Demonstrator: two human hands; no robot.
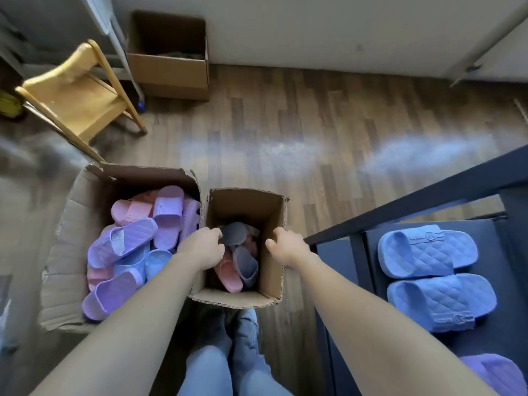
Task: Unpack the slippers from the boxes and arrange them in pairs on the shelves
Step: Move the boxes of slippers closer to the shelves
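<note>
the left hand (203, 248) reaches into the small box (274, 221), its grip curled shut around a grey slipper (233, 233), and the right hand (287, 247) has its grip closed on the box's right wall. a pink slipper (228, 277) lies in there too, and the big box (65, 252) beside it is full of purple slippers (125, 238). two blue slippers (428, 250) sit as a pair on the dark shelf (400, 208), and a chair (77, 90) stands farther off.

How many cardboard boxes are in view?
3: a large box of slippers at left, a small box between the hands, and one against the far wall.
</note>
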